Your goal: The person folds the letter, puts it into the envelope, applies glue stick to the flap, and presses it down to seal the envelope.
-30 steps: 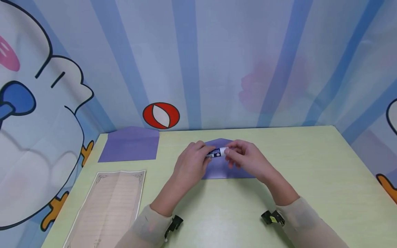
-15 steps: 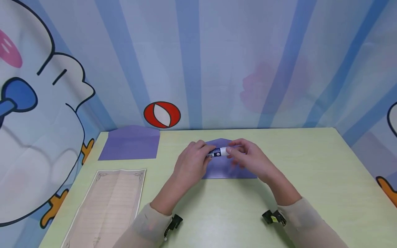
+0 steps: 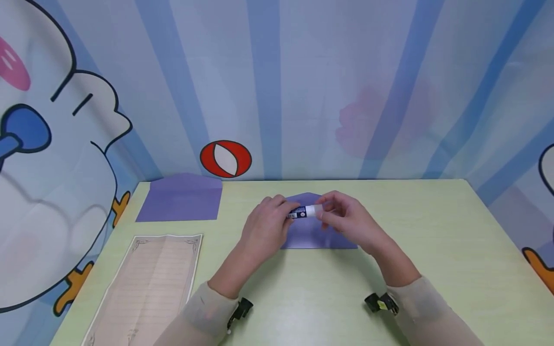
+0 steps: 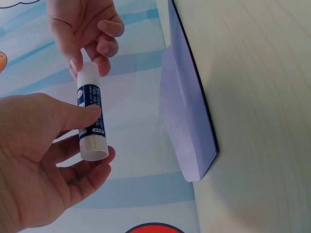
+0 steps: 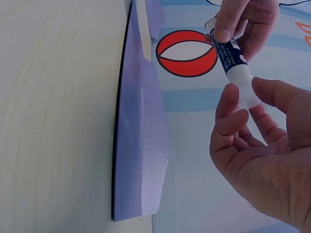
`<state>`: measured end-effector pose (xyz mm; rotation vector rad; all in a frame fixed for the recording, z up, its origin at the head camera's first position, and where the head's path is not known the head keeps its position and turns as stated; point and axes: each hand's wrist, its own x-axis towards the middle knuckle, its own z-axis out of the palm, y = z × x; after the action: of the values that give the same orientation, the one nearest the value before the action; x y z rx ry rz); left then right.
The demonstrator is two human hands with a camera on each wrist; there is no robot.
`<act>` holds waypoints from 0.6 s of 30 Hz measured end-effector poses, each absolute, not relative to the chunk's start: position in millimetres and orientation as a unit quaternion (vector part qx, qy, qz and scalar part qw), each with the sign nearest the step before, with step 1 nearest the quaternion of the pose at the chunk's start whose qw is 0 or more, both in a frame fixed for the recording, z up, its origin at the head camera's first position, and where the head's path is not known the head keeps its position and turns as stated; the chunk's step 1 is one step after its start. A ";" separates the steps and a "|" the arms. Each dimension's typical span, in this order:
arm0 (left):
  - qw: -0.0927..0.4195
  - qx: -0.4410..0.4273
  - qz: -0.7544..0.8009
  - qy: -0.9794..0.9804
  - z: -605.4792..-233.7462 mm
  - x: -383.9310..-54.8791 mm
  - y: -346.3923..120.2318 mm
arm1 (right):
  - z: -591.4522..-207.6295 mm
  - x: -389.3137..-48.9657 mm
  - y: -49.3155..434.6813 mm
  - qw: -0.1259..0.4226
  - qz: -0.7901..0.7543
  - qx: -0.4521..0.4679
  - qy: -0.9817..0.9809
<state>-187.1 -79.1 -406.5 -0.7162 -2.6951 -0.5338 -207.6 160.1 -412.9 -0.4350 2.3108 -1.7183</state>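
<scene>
A glue stick with a navy label and white ends is held over a purple envelope. My left hand grips its labelled barrel, thumb on top, as the left wrist view shows. My right hand pinches the translucent cap at the other end between thumb and index finger. The remaining right fingers curl loosely beneath, off the stick. Under both hands the envelope lies on the table, its pointed flap raised toward the back; the hands hide parts of it.
Another purple envelope lies at the table's back left. In front of it is a lined cream letter sheet with a decorated border and creases. A cartoon-printed backdrop rises along the table's back edge.
My right hand has shifted slightly right along the glue stick, so more of its translucent end shows between the white part and my fingers. The left hand keeps its grip.
</scene>
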 end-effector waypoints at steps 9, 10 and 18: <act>0.143 -0.237 -0.193 -0.941 -407.3 -187.7 -77.4 | -406.0 -209.8 171.4 0.097 -0.570 -0.148 0.802; 0.141 -0.234 -0.196 -0.942 -407.2 -187.7 -77.0 | -404.6 -210.4 174.2 0.094 -0.567 -0.142 0.806; 0.099 -0.173 -0.299 -0.933 -407.0 -187.6 -77.8 | -395.2 -220.9 206.4 0.073 -0.513 -0.109 0.848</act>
<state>-187.6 -77.8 -407.0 -0.5115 -2.7605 -0.8850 -220.9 206.4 -395.2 -0.3286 2.5474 -1.5409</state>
